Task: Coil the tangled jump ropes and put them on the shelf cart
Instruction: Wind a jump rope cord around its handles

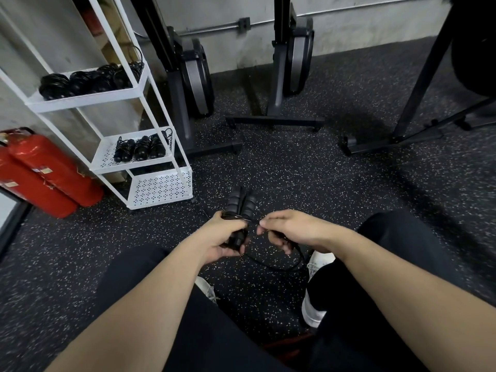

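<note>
My left grip (pixel 225 241) clutches both handles (pixel 240 204) together; my right grip (pixel 288 229) pinches the rope (pixel 284 265) (its loop sags toward my shoes), cart (pixel 161 187) off left.

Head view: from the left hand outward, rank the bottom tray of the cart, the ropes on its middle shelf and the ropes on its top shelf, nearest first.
From the left hand:
1. Bottom tray of the cart, just ahead and left.
2. Middle-shelf ropes, farther up and left.
3. Top-shelf ropes, farthest, upper left.
</note>
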`<state>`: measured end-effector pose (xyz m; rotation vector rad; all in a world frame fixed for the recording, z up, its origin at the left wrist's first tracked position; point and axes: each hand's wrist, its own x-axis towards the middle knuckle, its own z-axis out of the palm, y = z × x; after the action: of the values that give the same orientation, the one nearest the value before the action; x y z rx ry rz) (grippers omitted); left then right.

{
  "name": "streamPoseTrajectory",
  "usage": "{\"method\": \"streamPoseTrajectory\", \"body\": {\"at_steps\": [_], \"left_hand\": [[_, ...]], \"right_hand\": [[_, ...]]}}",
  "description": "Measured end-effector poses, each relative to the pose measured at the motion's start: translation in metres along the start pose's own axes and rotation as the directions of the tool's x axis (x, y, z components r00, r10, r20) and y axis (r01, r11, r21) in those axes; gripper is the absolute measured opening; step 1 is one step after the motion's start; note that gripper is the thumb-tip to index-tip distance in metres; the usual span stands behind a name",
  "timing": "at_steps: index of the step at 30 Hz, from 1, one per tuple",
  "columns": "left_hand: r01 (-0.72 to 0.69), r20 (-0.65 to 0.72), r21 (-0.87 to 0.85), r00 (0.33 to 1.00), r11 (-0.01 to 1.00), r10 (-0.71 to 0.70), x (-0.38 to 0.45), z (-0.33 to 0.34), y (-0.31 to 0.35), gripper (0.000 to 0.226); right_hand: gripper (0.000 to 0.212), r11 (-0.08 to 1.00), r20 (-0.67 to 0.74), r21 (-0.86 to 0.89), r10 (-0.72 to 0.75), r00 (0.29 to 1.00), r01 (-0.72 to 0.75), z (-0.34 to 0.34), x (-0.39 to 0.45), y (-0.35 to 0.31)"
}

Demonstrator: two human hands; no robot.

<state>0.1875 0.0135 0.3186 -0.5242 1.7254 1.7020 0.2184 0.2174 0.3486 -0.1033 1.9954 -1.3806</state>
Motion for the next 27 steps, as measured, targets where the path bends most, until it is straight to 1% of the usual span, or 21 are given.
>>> {"method": "streamPoseTrajectory", "body": {"at_steps": [3, 5, 7, 9, 11, 13, 14, 16, 17, 19, 20, 21, 22, 23, 25, 26, 27], "left_hand": [[0.026, 0.123, -0.114, 0.992, 0.993, -0.012, -0.011, -0.004, 0.007, 0.042], [0.012, 0.204, -0.157, 0.979, 0.988, 0.021, -0.018, -0.003, 0.011, 0.038], [-0.005, 0.253, -0.187, 0.966, 0.982, 0.053, -0.024, -0.003, 0.013, 0.034], [-0.017, 0.276, -0.221, 0.958, 0.975, 0.079, -0.028, -0.003, 0.014, 0.031], [-0.042, 0.273, -0.252, 0.955, 0.967, 0.113, -0.033, -0.002, 0.016, 0.031], [-0.073, 0.272, -0.288, 0.95, 0.955, 0.155, -0.037, -0.002, 0.018, 0.038], [-0.09, 0.283, -0.298, 0.942, 0.95, 0.178, -0.038, -0.002, 0.019, 0.041], [-0.118, 0.313, -0.293, 0.926, 0.949, 0.212, -0.041, -0.002, 0.02, 0.043], [-0.126, 0.319, -0.294, 0.921, 0.947, 0.222, -0.042, -0.003, 0.02, 0.044], [-0.143, 0.308, -0.308, 0.92, 0.941, 0.241, -0.044, -0.003, 0.019, 0.045], [-0.156, 0.294, -0.317, 0.922, 0.935, 0.253, -0.044, -0.002, 0.019, 0.043], [-0.167, 0.27, -0.329, 0.927, 0.93, 0.261, -0.043, -0.002, 0.019, 0.041], [-0.167, 0.24, -0.348, 0.935, 0.922, 0.26, -0.043, -0.002, 0.019, 0.04], [-0.158, 0.213, -0.376, 0.944, 0.913, 0.252, -0.042, -0.003, 0.019, 0.042], [-0.135, 0.2, -0.433, 0.95, 0.891, 0.241, -0.038, -0.006, 0.019, 0.053], [-0.126, 0.206, -0.455, 0.948, 0.881, 0.242, -0.036, -0.008, 0.018, 0.054], [-0.114, 0.213, -0.473, 0.947, 0.874, 0.239, -0.035, -0.01, 0.019, 0.054]], "right_hand": [[0.032, 0.999, -0.008, 0.039, 0.036, 0.999, -0.036, -0.01, -0.002, 0.006], [0.033, 0.996, 0.005, 0.068, 0.05, 0.999, -0.05, -0.013, -0.002, 0.008], [0.036, 0.997, 0.004, 0.074, 0.036, 0.999, -0.036, -0.016, 0.0, 0.011], [0.034, 0.996, 0.031, 0.088, 0.002, 1.0, -0.004, -0.02, 0.001, 0.015], [0.028, 0.983, 0.102, 0.177, -0.059, 0.993, 0.04, -0.022, 0.002, 0.021], [0.025, 0.958, 0.144, 0.281, -0.109, 0.984, 0.065, -0.024, 0.003, 0.027], [0.024, 0.953, 0.15, 0.292, -0.121, 0.981, 0.073, -0.026, 0.003, 0.029], [0.03, 0.969, 0.153, 0.234, -0.112, 0.982, 0.074, -0.028, 0.001, 0.027], [0.037, 0.984, 0.148, 0.168, -0.085, 0.985, 0.06, -0.028, -0.001, 0.025], [0.053, 0.998, 0.09, -0.056, 0.003, 0.996, 0.003, -0.027, -0.004, 0.021], [0.059, 0.985, 0.05, -0.166, 0.045, 0.998, -0.036, -0.027, -0.005, 0.021], [0.063, 0.969, 0.025, -0.24, 0.066, 0.997, -0.058, -0.027, -0.005, 0.021], [0.065, 0.963, 0.025, -0.264, 0.06, 0.998, -0.051, -0.026, -0.005, 0.021], [0.063, 0.971, 0.044, -0.237, 0.031, 0.999, -0.02, -0.026, -0.005, 0.02], [0.051, 0.996, 0.105, -0.061, -0.059, 0.993, 0.066, -0.029, -0.003, 0.022], [0.044, 0.995, 0.12, 0.028, -0.101, 0.988, 0.098, -0.031, -0.004, 0.023], [0.04, 0.989, 0.127, 0.083, -0.133, 0.983, 0.123, -0.033, -0.004, 0.024]]}}
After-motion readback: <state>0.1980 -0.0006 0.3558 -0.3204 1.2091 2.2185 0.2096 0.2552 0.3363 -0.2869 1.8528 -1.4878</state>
